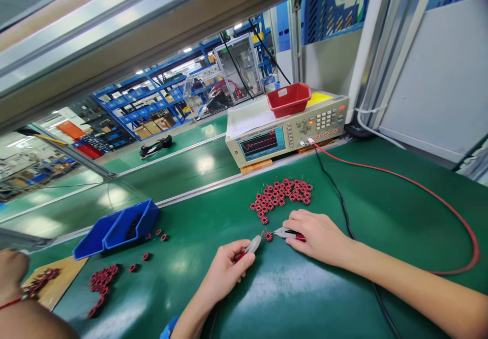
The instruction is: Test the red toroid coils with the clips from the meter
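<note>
My left hand point(229, 268) is closed around a metal test clip point(254, 244) with red grips, its jaws pointing at a single red toroidal coil point(268, 236) on the bench. From the other side, my right hand point(314, 235) grips a second test clip point(284, 233), also red-handled, its tip close to that coil. Whether either clip's jaws bite the coil's wire ends is too small to tell. Just beyond lies a cluster of similar red coils point(284, 194) with thin wire ends sticking out.
A bench tester point(290, 130) with a lit waveform screen stands behind, a red bin point(288, 100) on top. Red point(412, 179) and black point(339, 191) cables cross the right side. Left are blue bins point(114, 227), more coils point(102, 280) and another person's hand point(13, 268).
</note>
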A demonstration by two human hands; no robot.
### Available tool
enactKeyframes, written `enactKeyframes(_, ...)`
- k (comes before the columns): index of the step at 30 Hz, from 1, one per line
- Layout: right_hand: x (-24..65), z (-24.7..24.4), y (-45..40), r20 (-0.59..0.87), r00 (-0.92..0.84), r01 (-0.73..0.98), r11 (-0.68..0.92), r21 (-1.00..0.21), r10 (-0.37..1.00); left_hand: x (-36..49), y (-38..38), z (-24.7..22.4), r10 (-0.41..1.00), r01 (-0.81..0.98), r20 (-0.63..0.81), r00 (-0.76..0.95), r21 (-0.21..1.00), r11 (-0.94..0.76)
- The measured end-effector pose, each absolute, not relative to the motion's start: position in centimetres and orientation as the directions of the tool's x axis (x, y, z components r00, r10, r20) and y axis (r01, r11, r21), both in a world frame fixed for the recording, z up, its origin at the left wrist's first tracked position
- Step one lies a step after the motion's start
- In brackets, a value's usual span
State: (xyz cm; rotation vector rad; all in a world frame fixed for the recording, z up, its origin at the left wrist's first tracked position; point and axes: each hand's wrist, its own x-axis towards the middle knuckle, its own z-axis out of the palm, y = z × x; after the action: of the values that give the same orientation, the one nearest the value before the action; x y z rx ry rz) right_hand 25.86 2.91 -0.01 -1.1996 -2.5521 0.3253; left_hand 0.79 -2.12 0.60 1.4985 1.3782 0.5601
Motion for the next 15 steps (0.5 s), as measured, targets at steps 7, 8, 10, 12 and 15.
enactKeyframes(7,25.85,0.06,2.95,0.164,-0.608,0.711,0.624,-0.324,0.777,0.88,-2.12,0.76,0.929,0.467,-0.278,0.244,0.873,0.139)
enactKeyframes(8,25.87,0.06,2.91,0.163,-0.608,0.711,0.624,-0.323,0.777,0.85,-2.12,0.72,0.929,0.465,-0.279,0.245,0.874,0.14)
enactKeyframes(10,25.9,0.07,2.82,0.162,-0.607,0.713,0.623,-0.32,0.778,0.79,-2.09,0.61,0.929,0.46,-0.277,0.247,0.877,0.139)
enactKeyframes(12,25.89,0.07,2.74,0.163,-0.604,0.716,0.621,-0.319,0.78,0.76,-2.02,0.51,0.929,0.455,-0.276,0.245,0.879,0.141)
enactKeyframes(15,25.83,0.09,2.74,0.163,-0.602,0.715,0.619,-0.326,0.781,0.75,-1.88,0.46,0.929,0.44,-0.286,0.234,0.884,0.161)
